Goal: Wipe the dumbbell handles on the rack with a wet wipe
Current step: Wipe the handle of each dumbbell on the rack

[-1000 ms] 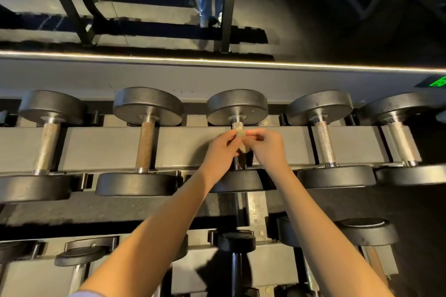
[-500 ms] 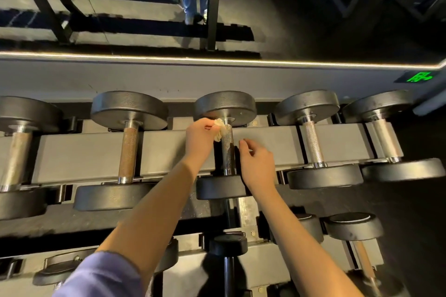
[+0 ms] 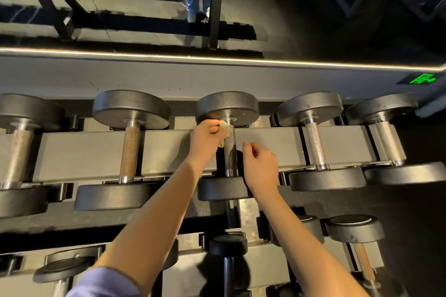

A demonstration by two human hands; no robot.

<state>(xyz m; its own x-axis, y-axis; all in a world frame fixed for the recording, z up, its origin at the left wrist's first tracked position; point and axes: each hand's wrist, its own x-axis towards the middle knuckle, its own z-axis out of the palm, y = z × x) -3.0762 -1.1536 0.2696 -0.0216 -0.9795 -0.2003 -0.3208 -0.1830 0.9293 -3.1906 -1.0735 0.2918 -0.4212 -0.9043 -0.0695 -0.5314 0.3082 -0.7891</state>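
One wide-angle camera on the person's head looks forward and steeply down at the upper shelf of the dumbbell rack [image 3: 169,149]. It is near enough that the left hand [image 3: 205,137] and right hand [image 3: 261,166] sit mid-frame, with the forearms running in from the bottom edge. The lower shelf [image 3: 188,279] fills the bottom. A light strip [image 3: 217,58] crosses the far top. Straight lines bow slightly toward the edges.

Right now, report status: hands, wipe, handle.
Left hand pinches crumpled pale wet wipe against middle dumbbell's knurled steel handle, top end. Right hand loosely curled beside it, holding nothing. Nothing blocking.
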